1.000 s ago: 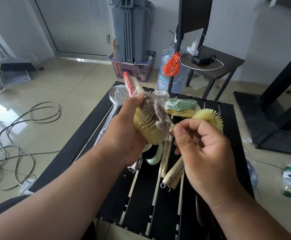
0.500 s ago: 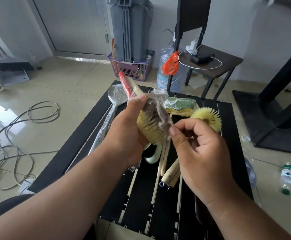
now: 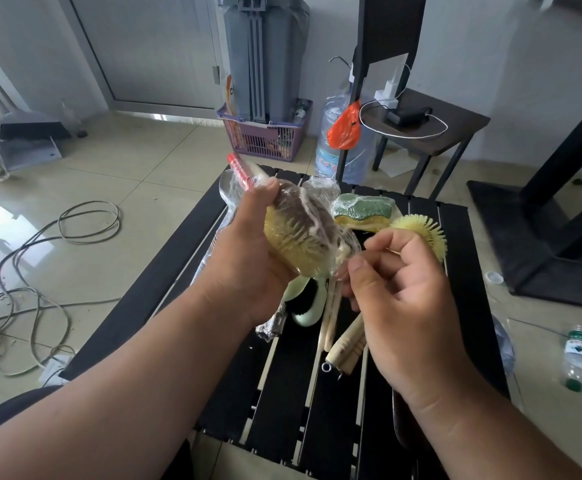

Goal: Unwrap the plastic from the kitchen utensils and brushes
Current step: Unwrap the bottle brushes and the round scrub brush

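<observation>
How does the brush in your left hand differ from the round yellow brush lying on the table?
The held brush is covered in clear plastic; the round yellow brush has bare bristles. The left hand holds the held brush up above the slatted table, while the round yellow brush lies on it behind the right hand. The held brush looks bigger and two-toned, brown and yellow; the other is plain yellow. Both have stiff yellowish bristles.

Glossy, crinkled clear plastic film (image 3: 317, 216) wraps a bristly yellow-brown brush (image 3: 300, 237) above the matt black slatted table (image 3: 282, 393).
</observation>
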